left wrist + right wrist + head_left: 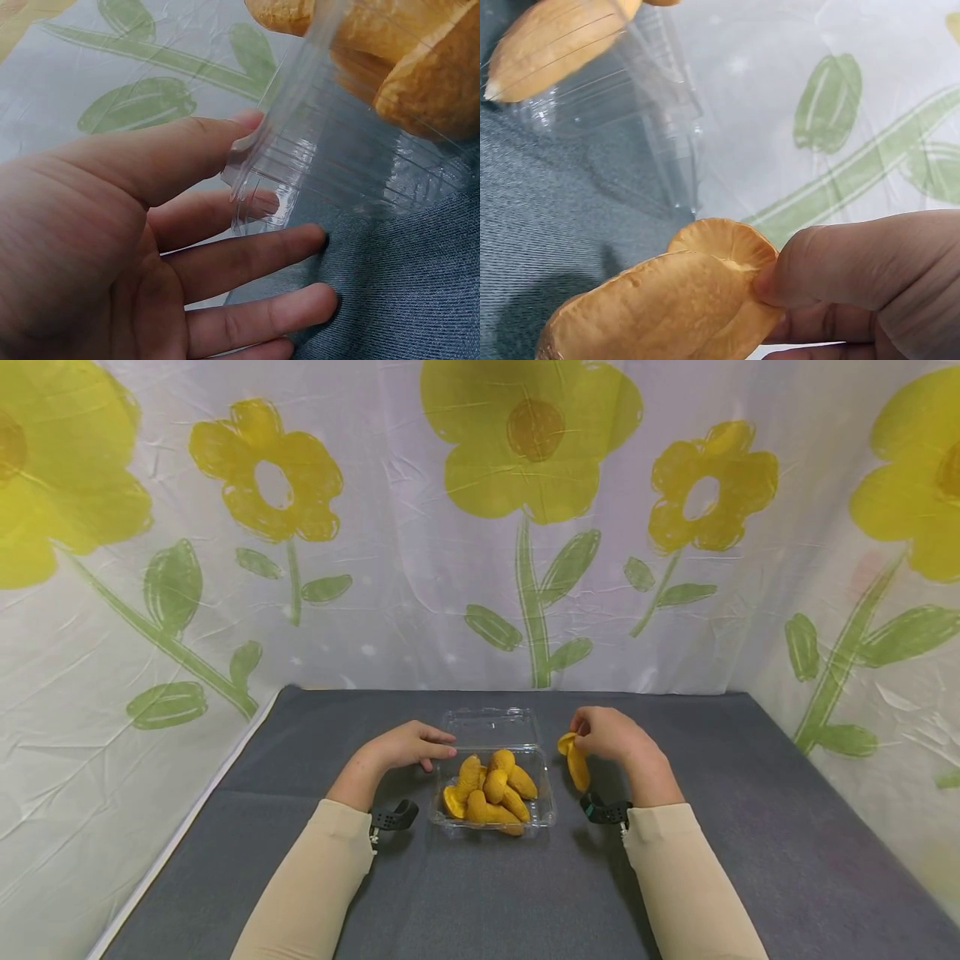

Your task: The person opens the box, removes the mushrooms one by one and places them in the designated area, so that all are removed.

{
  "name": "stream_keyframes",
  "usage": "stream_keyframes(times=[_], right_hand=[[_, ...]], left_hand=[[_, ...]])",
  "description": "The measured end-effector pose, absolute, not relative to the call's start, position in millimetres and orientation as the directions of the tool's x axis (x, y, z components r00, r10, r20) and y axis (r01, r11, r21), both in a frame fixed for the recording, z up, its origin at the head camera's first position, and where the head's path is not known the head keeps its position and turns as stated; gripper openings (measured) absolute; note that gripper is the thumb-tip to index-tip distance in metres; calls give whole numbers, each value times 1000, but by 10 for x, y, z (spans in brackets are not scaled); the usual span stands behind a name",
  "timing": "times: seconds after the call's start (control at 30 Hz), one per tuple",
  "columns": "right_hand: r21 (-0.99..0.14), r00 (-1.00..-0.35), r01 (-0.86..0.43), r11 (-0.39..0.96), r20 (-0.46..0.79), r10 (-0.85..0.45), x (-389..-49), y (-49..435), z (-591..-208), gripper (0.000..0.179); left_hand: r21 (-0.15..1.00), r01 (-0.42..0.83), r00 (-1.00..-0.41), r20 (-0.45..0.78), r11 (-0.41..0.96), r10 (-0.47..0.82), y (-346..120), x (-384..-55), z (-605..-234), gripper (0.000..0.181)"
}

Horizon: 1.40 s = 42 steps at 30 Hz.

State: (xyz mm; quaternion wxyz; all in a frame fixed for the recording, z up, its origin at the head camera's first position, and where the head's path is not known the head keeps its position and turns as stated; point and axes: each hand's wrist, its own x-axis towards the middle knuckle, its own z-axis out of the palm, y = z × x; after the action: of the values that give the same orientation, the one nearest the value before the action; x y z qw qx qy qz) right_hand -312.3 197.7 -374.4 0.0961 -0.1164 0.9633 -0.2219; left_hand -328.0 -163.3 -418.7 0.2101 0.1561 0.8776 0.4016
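A clear plastic clamshell container holds several yellow-orange mushrooms. Its transparent lid is folded back on the far side. At the container's left edge, my left hand pinches the rim between thumb and index finger; the left wrist view shows the other fingers stretched out below. To the right of the container, my right hand grips a yellow mushroom by one end, thumb on top. This mushroom has a ribbed, rounded cap and a long, thick body, and it hangs apart from the container.
A dark grey cloth covers the table. Behind and at both sides hangs a white curtain printed with yellow flowers. Black bands circle both wrists below beige sleeves. One mushroom pokes past the container's front edge.
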Motion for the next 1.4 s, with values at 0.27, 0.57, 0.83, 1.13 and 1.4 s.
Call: stream_keyframes(times=[0.27,0.57,0.83,1.13,1.4], right_hand=[[-413,-958,-173,894,-140,-250,-3142,1944,-3813,20],[-387,-961,-185,903,-119,-248,-3187,1967,-3908,20],[-400,-959,-181,898,-130,-251,-3218,1976,-3955,22],[-409,-957,-175,896,-143,-252,-3208,1970,-3934,23],[-418,-954,-171,892,-157,-256,-3211,1967,-3900,24]], left_hand=[[763,107,-860,-251,638,444,-1633,-3281,-4186,54],[756,112,-861,-250,645,442,-1623,-3285,-4190,55],[763,109,-860,-248,637,445,-1624,-3303,-4194,53],[767,106,-860,-249,633,446,-1628,-3294,-4175,54],[765,106,-862,-248,635,442,-1622,-3290,-4179,55]])
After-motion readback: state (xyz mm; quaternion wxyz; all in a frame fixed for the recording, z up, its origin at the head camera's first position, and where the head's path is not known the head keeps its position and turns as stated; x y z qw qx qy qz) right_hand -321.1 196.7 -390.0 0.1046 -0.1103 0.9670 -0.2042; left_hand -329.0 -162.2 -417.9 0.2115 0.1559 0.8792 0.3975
